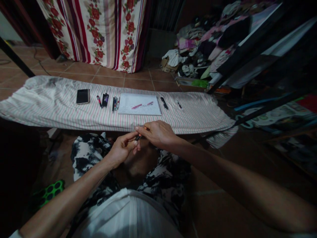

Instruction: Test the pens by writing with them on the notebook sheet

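Over my lap, just in front of the cloth's near edge, both hands meet on a slim dark pen [138,137] with a bit of orange. My left hand [122,148] is closed round its lower part. The fingers of my right hand [158,134] pinch the upper end and partly hide it. Beyond them a spiral notebook [126,100] lies on the cloth, with pink pen parts [136,106] on its page. Several pens [115,104] lie along its left side, and another group of pens [105,100] sits further left. Dark pens [164,103] rest right of the spiral.
A striped cloth [193,115] covers the low table. A phone [83,96] lies at its left, and small pen pieces [179,104] at its right. Dark bars [262,110] slant along the right side. Behind are a floral curtain [106,33] and a clothes pile [198,43].
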`<state>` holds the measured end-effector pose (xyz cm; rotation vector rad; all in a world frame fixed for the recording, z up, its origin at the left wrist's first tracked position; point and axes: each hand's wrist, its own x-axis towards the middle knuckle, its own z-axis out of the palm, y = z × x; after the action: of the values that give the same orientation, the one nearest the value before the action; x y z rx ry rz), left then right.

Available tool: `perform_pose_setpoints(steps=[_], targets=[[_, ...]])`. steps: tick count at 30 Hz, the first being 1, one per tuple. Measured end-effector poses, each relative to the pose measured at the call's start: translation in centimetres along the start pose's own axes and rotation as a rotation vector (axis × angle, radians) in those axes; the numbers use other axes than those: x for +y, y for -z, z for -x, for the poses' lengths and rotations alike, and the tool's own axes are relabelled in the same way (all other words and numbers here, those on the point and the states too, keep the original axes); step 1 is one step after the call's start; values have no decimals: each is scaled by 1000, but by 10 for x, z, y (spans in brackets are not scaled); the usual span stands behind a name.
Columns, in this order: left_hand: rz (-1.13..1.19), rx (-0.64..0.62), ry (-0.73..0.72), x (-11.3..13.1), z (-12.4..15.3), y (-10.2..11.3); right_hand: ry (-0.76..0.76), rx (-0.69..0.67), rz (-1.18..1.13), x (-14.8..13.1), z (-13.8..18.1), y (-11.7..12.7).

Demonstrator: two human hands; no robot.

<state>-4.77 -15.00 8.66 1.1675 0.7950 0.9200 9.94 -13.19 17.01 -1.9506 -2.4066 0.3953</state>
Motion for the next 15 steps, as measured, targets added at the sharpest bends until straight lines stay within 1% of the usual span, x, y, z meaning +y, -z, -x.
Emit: perform_pose_setpoints(steps=[3,6,8,10,11,13,15], targets=[[16,-2,22,-4,0,4,-6,-58,41,-1,-1,0],[85,-54,28,-6,-1,10,43,-98,0,0,-2,-1],[153,-86,22,-5,-1,14,51,-56,-42,0,-3,-2],[207,-105,21,-3,-1,17,84,25,-119,2,-3,-3],[227,-113,23,-2,-1,18,131,73,-171,4,-4,-4],[256,-128,38,1,-1,20,279,149,-260,8,-5,-3],[282,-141,59,2,-1,22,439,165,-278,11,-6,-1]])
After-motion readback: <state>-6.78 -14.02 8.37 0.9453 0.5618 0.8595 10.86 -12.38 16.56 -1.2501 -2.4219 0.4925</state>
